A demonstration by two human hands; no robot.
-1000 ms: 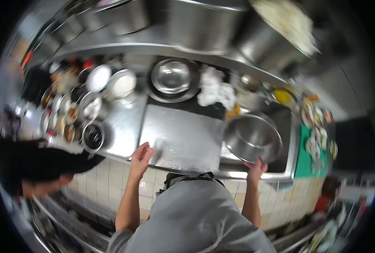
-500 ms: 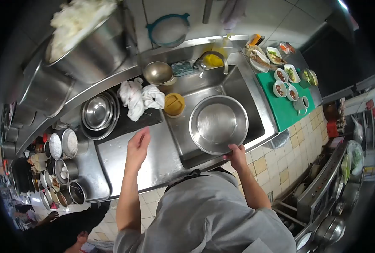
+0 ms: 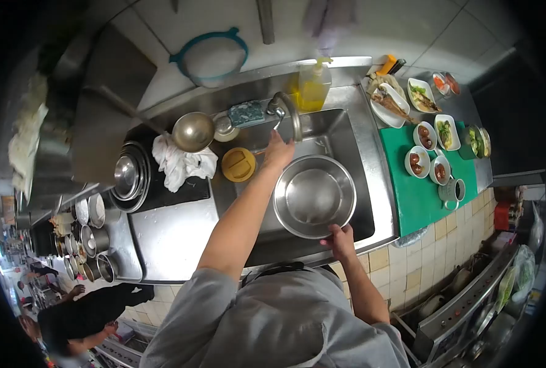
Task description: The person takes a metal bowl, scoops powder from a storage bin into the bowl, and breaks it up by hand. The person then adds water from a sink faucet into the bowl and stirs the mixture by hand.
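Note:
My left hand reaches across the sink, its fingers closed at the lever of the faucet. In my right hand is the near rim of a wide stainless steel bowl, held over the sink basin. Nothing shows inside the bowl except shine on its bottom. Left of my left forearm sits a round yellow-brown lidded tub. A green scrubbing pad lies behind the sink beside the faucet.
Right of the sink, a green cutting board bears several small bowls of food. A soap bottle stands behind the faucet. White cloths, a metal ladle and stacked steel bowls are on the left. Another person stands at lower left.
My left hand has moved from above the left counter to the faucet lever. My right hand still holds the bowl's rim over the sink. The camera view has shifted.

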